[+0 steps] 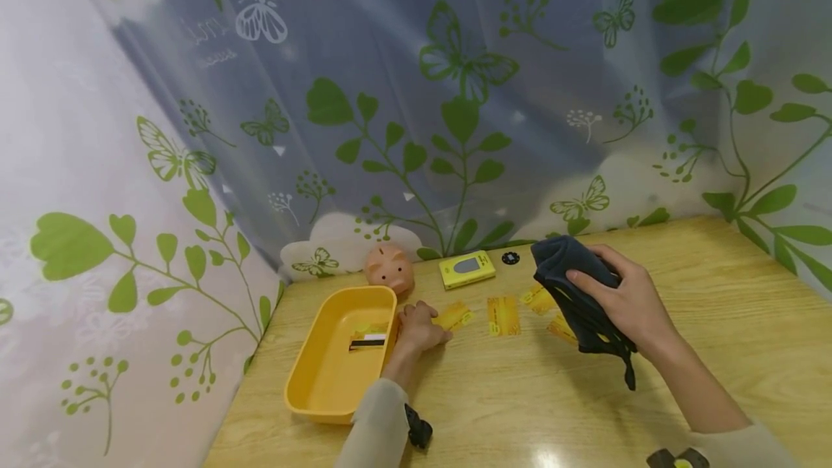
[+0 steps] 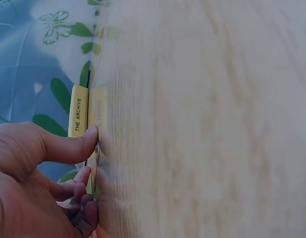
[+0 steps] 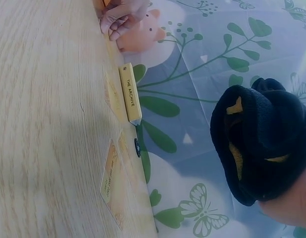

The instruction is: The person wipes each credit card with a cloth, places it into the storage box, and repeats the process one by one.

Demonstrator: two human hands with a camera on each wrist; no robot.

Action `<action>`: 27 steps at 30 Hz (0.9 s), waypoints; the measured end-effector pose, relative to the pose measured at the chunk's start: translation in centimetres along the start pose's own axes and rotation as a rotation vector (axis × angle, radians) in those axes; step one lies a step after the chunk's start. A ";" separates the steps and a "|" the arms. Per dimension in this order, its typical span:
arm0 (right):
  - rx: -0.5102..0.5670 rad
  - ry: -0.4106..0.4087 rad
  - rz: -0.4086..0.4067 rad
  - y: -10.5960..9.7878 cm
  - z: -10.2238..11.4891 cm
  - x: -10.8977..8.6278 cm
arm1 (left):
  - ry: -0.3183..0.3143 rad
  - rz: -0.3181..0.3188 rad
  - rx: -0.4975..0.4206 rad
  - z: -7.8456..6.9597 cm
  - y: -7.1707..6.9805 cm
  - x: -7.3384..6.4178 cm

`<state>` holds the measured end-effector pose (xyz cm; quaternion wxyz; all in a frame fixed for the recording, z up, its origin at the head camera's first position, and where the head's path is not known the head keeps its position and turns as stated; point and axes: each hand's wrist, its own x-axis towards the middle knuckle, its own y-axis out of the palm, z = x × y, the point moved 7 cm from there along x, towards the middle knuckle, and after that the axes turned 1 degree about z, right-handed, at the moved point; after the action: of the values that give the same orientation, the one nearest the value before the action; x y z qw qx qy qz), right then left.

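Observation:
My left hand [image 1: 421,325] is low over the table, beside the yellow tray's right wall. Its thumb and curled fingers pinch the edges of a yellow printed card [image 1: 456,316]; the hand covers the card's left end. In the left wrist view that card shows only as a thin edge. My right hand [image 1: 630,302] grips a dark blue cloth pouch [image 1: 572,273] above the table, with a cord dangling below it. Yellow shows inside the pouch's folds [image 3: 262,134] in the right wrist view. Another yellow card [image 1: 503,316] lies flat between the hands, and two more lie partly behind the pouch.
The yellow tray [image 1: 312,381] at left holds a card with a black stripe [image 1: 367,341]. Behind stand a pink piggy bank [image 1: 388,269], a yellow box [image 1: 467,270] marked THE ARCHIVE and a small black disc [image 1: 510,258]. A patterned curtain [image 1: 403,92] borders the table.

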<state>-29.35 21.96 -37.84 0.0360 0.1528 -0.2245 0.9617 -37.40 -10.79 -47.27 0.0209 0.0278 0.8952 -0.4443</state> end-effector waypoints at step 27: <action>0.034 0.005 0.001 -0.4 -0.2 0.0 | 0.214 -0.088 0.163 -2.3 0.0 -1.0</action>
<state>-29.32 22.37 -37.86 0.0338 0.1509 -0.2082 0.9658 -36.40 -8.99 -45.87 -0.0963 0.0371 0.8537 -0.5105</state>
